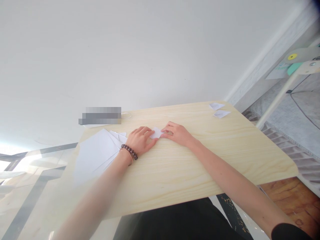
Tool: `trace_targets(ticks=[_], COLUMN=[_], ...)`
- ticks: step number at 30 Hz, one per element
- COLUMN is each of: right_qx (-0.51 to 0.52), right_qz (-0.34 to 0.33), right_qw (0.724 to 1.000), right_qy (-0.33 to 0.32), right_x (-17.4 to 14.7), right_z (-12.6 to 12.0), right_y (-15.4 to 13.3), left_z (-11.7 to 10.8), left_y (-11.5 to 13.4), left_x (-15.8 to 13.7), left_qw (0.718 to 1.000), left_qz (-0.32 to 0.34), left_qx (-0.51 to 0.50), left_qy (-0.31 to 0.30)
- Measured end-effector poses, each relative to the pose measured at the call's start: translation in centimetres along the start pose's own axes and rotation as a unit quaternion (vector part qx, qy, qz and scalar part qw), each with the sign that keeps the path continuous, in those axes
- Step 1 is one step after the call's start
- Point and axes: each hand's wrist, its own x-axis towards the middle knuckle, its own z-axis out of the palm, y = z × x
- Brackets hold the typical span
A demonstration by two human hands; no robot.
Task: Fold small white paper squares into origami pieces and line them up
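One small white folded paper piece (156,132) is held between two bare hands, low over the middle of the table. Its left side is held by the left hand (140,139), whose thumb and index finger are parted slightly around it, the other fingers being loosely curled. Its right tip is pinched by the right hand (178,134), with thumb and index finger nearly closed. Two more folded white paper diamonds, one (216,106) just behind the other (221,114), are seen near the far right corner. Several large white paper sheets (96,155) are fanned at the left; their exact number cannot be told. One dark beaded bracelet (129,150) is worn on the left wrist.

The work is supported by a pale, wood-grained tabletop (160,173) with rounded corners, backed by a plain white wall (150,53). A pixelated grey patch (102,116) is seen at the back left, its content hidden. A slanted white pole (278,95) is seen beyond the right side.

The near edge is met by black clothing (170,220) and crossed by both forearms. The left side is taken up by the sheets, while wide room is left between the right hand and the right edge.
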Motion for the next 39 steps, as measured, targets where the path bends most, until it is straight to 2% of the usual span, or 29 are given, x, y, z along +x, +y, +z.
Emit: trace_targets(ticks=[6,17,27,32,39], right_qx=[-0.005,0.007,-0.062,-0.049,-0.004], right_qz=[-0.002,0.005,0.004,-0.013,0.029], right_qw=[1.0,1.0,0.998,0.998,0.999], right_qy=[0.003,0.004,0.032,0.034,0.032], right_x=[-0.1,0.1,0.3,0.0,0.3], right_z=[0.1,0.2,0.7,0.5,0.8], right_y=[-0.1,0.1,-0.1,-0.3,-0.4], left_z=[0.0,-0.2,0.7,1.0,1.2], left_y=[0.2,-0.1,-0.9,-1.2,-1.4], left_x=[0.0,0.0,0.1,0.1,0.2], left_qw=[1.0,1.0,0.999,0.999,0.994], left_qz=[-0.018,-0.008,0.019,-0.009,-0.058], left_qx=[0.003,-0.03,-0.032,-0.031,-0.078], left_qy=[0.008,0.003,0.03,0.028,0.042])
